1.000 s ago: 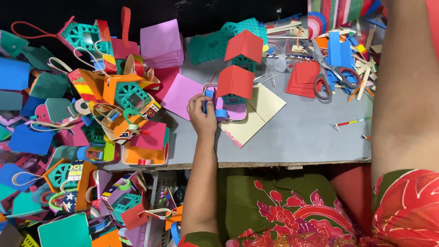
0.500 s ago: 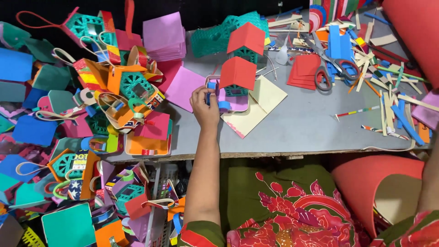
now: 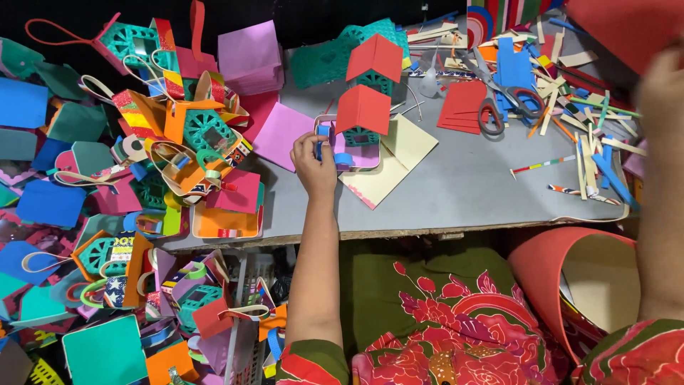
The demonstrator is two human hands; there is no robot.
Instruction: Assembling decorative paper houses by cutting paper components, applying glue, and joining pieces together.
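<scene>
Our right hand (image 3: 662, 93) is now up at the top-right corner w/ a red sheet (image 3: 627, 25); the rolled red sheet (image 3: 548, 271) by our lap shows fully. Left hand's grip unchanged.

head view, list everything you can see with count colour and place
paper houses: two, red roofs, teal walls, table centre
scissors: one pair, grey handles, right of the houses
red paper squares: small stack, beside the scissors
paper strips: many, mixed colours, table right
pink sheet: one, left of the houses
cream sheets: two, under the near house
paper baskets: heap, mixed colours, left
red roll: one, lower right
left hand: at the near house
right hand: raised, blurred
</scene>
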